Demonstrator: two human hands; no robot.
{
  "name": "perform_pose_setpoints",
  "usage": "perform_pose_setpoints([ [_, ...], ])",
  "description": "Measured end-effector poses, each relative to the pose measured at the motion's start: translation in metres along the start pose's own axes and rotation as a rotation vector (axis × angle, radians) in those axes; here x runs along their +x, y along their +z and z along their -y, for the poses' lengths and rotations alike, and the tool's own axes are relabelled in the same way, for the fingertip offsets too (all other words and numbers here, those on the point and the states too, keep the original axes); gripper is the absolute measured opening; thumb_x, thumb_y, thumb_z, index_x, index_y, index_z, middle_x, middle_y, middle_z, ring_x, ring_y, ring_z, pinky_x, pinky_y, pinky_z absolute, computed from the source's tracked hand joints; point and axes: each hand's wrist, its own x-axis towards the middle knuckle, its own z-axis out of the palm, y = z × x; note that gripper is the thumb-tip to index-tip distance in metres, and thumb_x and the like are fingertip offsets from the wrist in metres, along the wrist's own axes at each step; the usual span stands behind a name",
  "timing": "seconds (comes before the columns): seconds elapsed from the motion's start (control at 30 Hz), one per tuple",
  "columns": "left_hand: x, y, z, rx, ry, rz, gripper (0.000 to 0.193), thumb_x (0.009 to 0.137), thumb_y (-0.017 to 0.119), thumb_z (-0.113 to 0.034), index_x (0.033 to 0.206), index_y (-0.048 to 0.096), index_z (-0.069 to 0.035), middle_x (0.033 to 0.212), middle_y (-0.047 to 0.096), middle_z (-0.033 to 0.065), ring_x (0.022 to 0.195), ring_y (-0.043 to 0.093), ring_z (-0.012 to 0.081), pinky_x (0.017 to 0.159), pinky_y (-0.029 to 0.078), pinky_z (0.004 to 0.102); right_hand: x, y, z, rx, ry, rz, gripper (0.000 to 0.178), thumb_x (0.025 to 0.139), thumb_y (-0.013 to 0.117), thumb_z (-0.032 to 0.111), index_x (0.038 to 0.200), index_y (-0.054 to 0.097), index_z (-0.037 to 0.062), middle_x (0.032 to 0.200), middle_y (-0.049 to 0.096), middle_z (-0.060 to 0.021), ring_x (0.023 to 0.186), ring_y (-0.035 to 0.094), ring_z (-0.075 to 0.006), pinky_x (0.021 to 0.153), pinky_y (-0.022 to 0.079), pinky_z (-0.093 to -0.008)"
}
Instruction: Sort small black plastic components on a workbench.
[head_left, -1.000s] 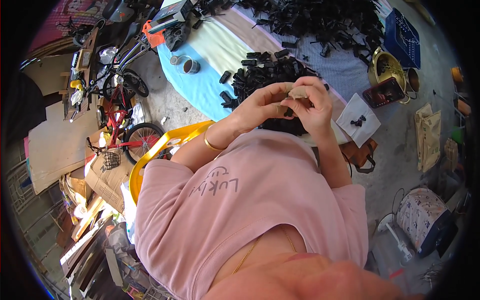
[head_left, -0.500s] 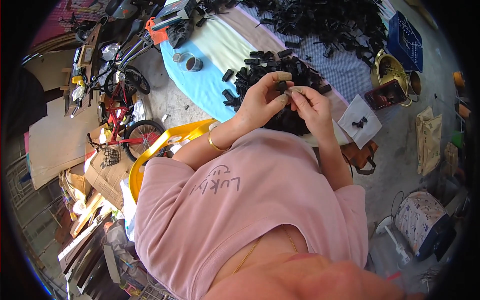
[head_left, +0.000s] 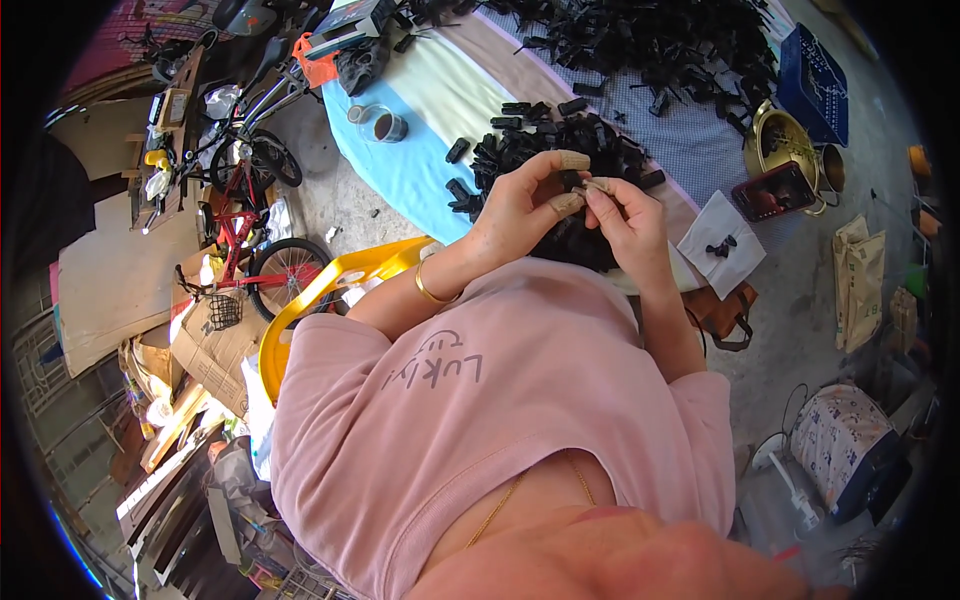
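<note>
Right hand (head_left: 632, 218) has uncurled from over the left fingertips since a second ago, now in a fingertip pinch. Remotely I see striped cloth (head_left: 425, 95), a big heap of black parts (head_left: 650, 45) on its far side, a near heap (head_left: 512, 150) beyond the hands, white paper (head_left: 698, 240) to the right with a few small black bits (head_left: 722, 246). Left hand (head_left: 515, 212) is closed on a black piece (head_left: 571, 180) above the near heap, wrapped forefinger and thumb around it. Right thumb and forefinger meet beside the piece; can't tell what's between them. I'd brace it firmly left, use light right-fingertip pressure, keep my sightline clear.
</note>
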Motion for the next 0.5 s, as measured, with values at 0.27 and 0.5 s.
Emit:
perform_pose_setpoints([
  [0.27, 0.0, 0.002, 0.007, 0.026, 0.092, -0.081, 0.022, 0.081, 0.055, 0.005, 0.102, 0.049, 0.003, 0.101, 0.056, 0.0094, 0.092, 0.055, 0.0136, 0.082, 0.046, 0.0246, -0.003, 0.01, 0.0, 0.025, -0.043, -0.061, 0.016, 0.088, 0.051, 0.012, 0.092, 0.059, -0.0007, 0.062, 0.051, 0.0025, 0.05, 0.039, -0.0006, 0.045, 0.028, -0.015],
  [0.5, 0.005, 0.006, 0.025, 0.156, 0.249, -0.228, 0.019, 0.076, 0.059, 0.006, 0.093, 0.055, 0.0, 0.081, 0.059, 0.0071, 0.073, 0.058, 0.0125, 0.064, 0.047, 0.0231, 0.009, 0.01, -0.014, 0.075, 0.028, -0.037, 0.017, 0.088, 0.051, 0.015, 0.091, 0.06, 0.0005, 0.061, 0.049, 0.0036, 0.051, 0.039, -0.0013, 0.045, 0.029, -0.0158],
])
